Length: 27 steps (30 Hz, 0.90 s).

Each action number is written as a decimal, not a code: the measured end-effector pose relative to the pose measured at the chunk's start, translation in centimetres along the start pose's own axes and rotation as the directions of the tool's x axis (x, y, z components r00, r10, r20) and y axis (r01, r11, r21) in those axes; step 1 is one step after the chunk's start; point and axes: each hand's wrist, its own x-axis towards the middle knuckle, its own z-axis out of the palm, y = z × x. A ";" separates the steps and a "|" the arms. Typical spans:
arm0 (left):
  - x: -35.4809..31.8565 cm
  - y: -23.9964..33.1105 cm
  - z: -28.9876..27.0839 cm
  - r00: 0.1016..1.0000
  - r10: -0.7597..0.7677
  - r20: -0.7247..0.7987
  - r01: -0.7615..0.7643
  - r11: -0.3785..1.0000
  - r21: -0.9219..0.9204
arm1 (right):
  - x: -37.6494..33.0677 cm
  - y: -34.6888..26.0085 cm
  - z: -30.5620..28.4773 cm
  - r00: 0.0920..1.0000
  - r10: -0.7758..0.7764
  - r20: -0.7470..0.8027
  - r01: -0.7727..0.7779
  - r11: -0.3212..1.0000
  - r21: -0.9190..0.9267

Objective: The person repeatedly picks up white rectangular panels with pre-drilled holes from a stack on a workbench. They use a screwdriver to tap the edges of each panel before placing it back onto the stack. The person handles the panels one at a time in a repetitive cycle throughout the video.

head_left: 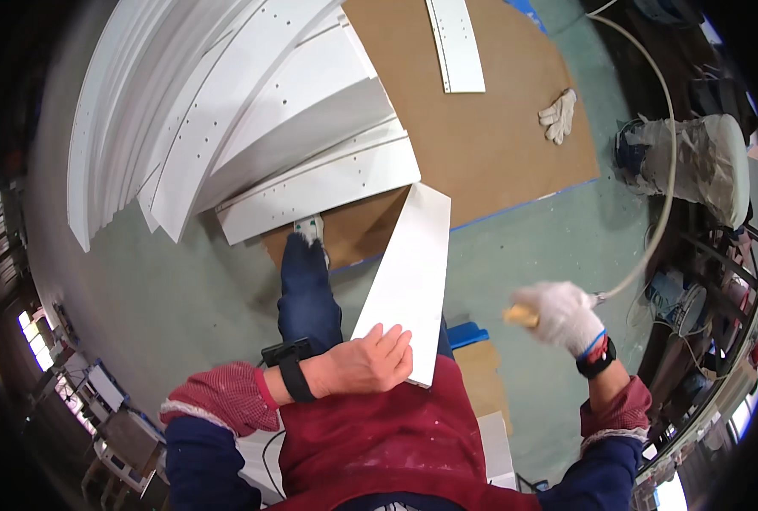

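A long white board (413, 255) slants from my lap up to the stacked boards. On its near end lies my bare left hand (377, 358), fingers bent and pressed close against the surface; the thumb is hidden. Off to the right, my right hand (558, 315) wears a white glove and is closed around a yellowish air tool (522, 316), smeared by motion and held clear of the board. A pale hose (651, 234) runs from the back of that hand up along the right side.
White drilled panels (226, 111) stand stacked at the far left, with another white panel (319, 179) before them. Brown sheeting (498, 162) covers part of the floor, bearing a loose glove (557, 117) and a narrow board (458, 51). A plastic-wrapped stool (694, 166) stands at right.
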 end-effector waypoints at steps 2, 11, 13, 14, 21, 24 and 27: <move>-0.5 1.3 0.5 0.997 -0.017 0.082 0.020 0.999 -0.028 | 0.3 -0.1 -0.3 0.999 0.004 0.044 -0.006 0.999 0.050; -3.5 2.3 1.6 0.942 -0.319 0.103 0.326 0.943 -0.070 | 0.9 3.1 2.9 0.973 0.198 -0.121 -0.175 0.968 0.180; -3.4 0.6 0.5 0.892 -0.450 -0.044 0.428 0.872 -0.236 | 0.4 5.9 3.9 0.912 0.316 -0.262 -0.290 0.948 0.135; -3.6 -0.4 -0.5 0.770 -0.637 -0.025 0.579 0.715 -0.392 | -0.2 7.0 4.5 0.898 0.308 -0.314 -0.278 0.951 0.137; -9.2 -2.7 -8.4 0.332 -0.943 -0.032 0.485 0.199 -0.852 | -3.8 9.8 7.8 0.921 0.356 -0.156 -0.308 0.914 0.264; -13.0 -0.7 -9.9 -0.003 -0.992 0.123 -0.005 -0.123 -0.992 | -3.7 8.7 8.9 0.911 0.397 -0.109 -0.364 0.901 0.236; -16.0 0.2 -9.0 -0.115 -0.992 0.045 -0.194 -0.022 -0.981 | -2.2 7.2 9.3 0.939 0.332 -0.091 -0.317 0.936 0.153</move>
